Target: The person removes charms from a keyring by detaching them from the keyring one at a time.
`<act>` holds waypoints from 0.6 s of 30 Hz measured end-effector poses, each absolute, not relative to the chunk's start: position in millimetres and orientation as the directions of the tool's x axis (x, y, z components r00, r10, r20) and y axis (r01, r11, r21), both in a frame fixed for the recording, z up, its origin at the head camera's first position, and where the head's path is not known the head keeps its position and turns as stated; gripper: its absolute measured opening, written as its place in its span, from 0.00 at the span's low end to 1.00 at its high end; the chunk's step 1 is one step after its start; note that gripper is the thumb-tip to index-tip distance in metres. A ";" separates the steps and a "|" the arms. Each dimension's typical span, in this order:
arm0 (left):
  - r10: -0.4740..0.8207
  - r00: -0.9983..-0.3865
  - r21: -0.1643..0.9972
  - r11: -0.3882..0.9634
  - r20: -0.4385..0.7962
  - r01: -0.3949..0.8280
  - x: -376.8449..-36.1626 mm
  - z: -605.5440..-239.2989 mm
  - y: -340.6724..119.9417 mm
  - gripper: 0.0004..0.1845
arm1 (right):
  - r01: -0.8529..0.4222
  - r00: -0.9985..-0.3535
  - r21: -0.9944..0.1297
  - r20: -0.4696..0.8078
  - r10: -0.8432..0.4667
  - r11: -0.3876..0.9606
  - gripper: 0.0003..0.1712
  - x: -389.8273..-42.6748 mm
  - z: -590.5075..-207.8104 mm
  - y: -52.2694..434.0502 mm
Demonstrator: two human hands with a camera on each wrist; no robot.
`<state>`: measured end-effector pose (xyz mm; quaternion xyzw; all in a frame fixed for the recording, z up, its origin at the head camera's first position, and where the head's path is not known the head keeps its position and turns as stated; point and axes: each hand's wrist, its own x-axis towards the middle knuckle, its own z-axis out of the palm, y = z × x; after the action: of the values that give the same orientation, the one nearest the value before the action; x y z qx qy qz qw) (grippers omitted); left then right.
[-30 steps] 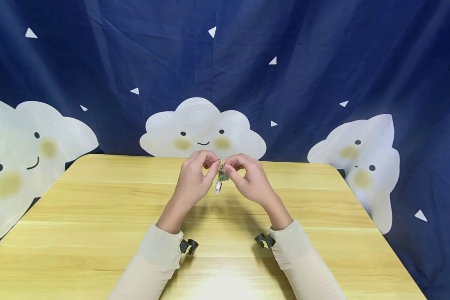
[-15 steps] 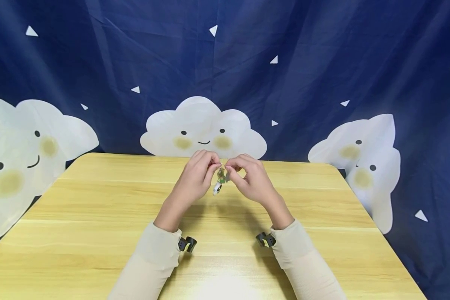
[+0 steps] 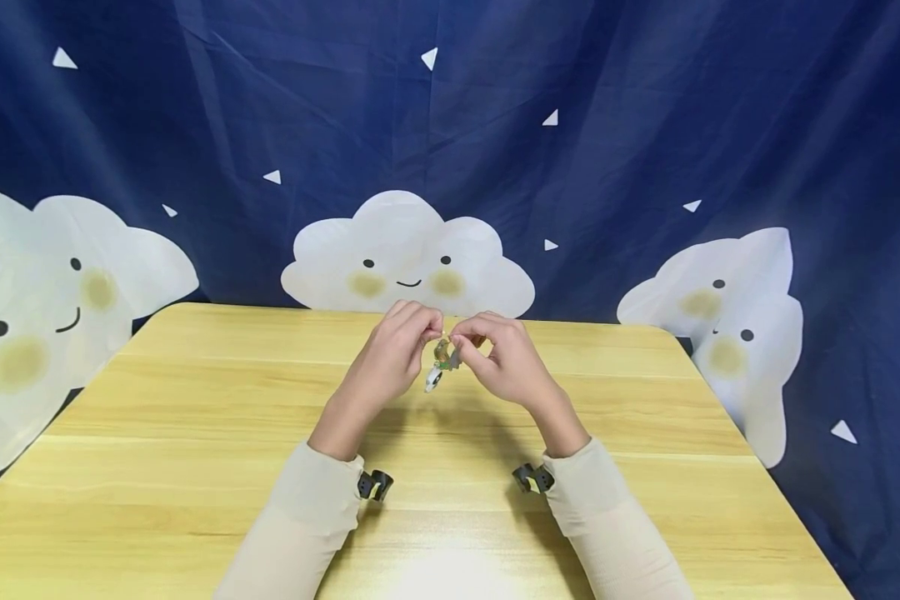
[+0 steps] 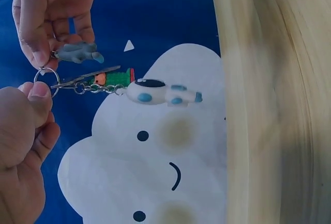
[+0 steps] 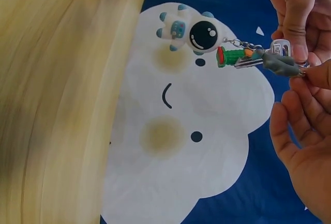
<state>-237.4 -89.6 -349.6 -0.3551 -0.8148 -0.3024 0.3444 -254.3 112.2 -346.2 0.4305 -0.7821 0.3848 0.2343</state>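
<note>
Above the table (image 3: 195, 433) we hold a keyring (image 4: 46, 81) between both hands: left hand (image 3: 390, 358) pinching the ring, right hand (image 3: 498, 358) pinching a grey charm (image 4: 77, 53) beside it. The astronaut charm (image 4: 163, 93), green charm (image 4: 116, 77) and key (image 5: 282, 48) hang below our grip. We judge the work midway, nothing yet detached. Open tabletop surrounds our hands, edges well apart.

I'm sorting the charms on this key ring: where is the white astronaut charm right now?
The astronaut charm hangs by a short chain from the key ring, pinched between the left hand and right hand above the table, beside the green charm.
</note>
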 end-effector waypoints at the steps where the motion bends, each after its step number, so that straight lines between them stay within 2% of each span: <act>1: 0.372 -0.508 0.249 0.560 0.777 0.790 -237.7 -349.8 -89.7 0.03 | -0.853 -0.520 -0.403 0.699 -0.491 0.331 0.07 -254.6 -346.4 112.3; 5: 0.376 -0.523 0.274 0.545 0.765 0.793 -237.8 -350.0 -90.2 0.03 | -0.845 -0.535 -0.426 0.695 -0.480 0.324 0.07 -254.2 -345.6 112.4; 10: 0.383 -0.546 0.302 0.536 0.745 0.788 -237.2 -349.4 -91.7 0.02 | -0.800 -0.600 -0.499 0.649 -0.467 0.335 0.06 -252.5 -343.3 114.3; 14: 0.400 -0.519 0.288 0.509 0.755 0.811 -237.2 -348.6 -92.4 0.02 | -0.764 -0.644 -0.543 0.604 -0.470 0.349 0.06 -251.9 -341.0 117.2; 18: 0.419 -0.477 0.263 0.473 0.773 0.841 -237.4 -348.1 -92.0 0.01 | -0.758 -0.650 -0.545 0.583 -0.488 0.359 0.07 -252.9 -339.4 119.6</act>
<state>-237.4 -92.0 -348.1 -0.3963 -0.7948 -0.3265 0.3234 -252.9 119.6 -339.4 0.3853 -0.8080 0.4148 0.1630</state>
